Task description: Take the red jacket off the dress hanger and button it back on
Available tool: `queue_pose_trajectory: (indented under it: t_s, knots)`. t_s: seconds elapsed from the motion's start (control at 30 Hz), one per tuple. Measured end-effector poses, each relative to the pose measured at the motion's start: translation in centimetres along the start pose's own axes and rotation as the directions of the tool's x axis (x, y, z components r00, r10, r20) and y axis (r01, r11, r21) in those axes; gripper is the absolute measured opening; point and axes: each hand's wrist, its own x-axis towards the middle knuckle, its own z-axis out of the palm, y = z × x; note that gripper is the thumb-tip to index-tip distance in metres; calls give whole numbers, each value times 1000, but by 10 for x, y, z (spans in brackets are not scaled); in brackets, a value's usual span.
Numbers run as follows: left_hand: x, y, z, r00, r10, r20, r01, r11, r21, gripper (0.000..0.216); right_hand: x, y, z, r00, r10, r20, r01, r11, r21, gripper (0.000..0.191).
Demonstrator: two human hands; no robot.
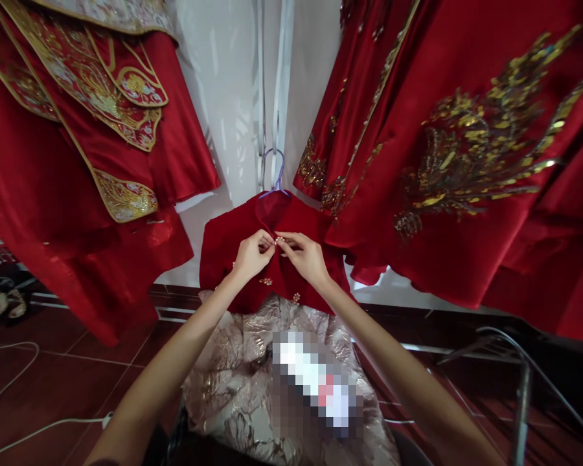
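Observation:
A short red jacket hangs on a purple hanger, its front facing me. At the top of its front opening, both my hands meet with fingers pinched. My left hand grips the jacket's front edge from the left. From the right, my right hand pinches a small beaded button between thumb and fingertips. Lower on the front sit a gold beaded clasp and a flower-shaped ornament. My fingers partly cover the spot where the two edges meet.
Red embroidered garments hang at left, and red sequinned ones at right. Pale metallic patterned fabric lies below the jacket, with a pixelated object over it. A metal frame stands right; a white cable crosses the floor.

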Motion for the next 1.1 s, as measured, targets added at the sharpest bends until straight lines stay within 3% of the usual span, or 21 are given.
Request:
queue_pose_trajectory:
  t_s: [0.33, 0.47, 0.63, 0.8, 0.9, 0.97, 1.03, 1.1]
  knots:
    - [-2, 7, -5, 998, 42, 38, -43, 999, 21, 12, -1, -3, -3, 999, 39, -19, -36, 990, 135, 33]
    - [2, 16, -10, 988, 114, 104, -132, 975, 181, 7, 2, 0, -1, 999, 43, -29, -40, 995, 93, 35]
    - [7, 29, -14, 963, 180, 199, -252, 860, 444, 5, 4, -3, -3, 999, 22, -40, -23, 1000, -17, 37]
    - [11, 33, -16, 947, 186, 262, -302, 797, 523, 6, 9, -1, -6, 1000, 16, 0, -16, 1000, -26, 38]
    - [11, 29, -14, 931, 220, 291, -338, 820, 462, 8, 8, 0, -3, 999, 8, 43, -7, 1000, -21, 37]
    - [6, 23, -9, 948, 211, 237, -285, 895, 344, 9, 1, -1, 3, 1000, 8, 8, -7, 1000, -1, 43]
    - [-5, 15, -2, 984, 122, 128, -138, 983, 122, 13, -12, -1, 11, 998, 0, -58, 1, 1000, 14, 56]
    - [-19, 6, 6, 997, -44, 63, 54, 984, -167, 19, -27, 2, 19, 995, -44, -84, 42, 999, -30, 73]
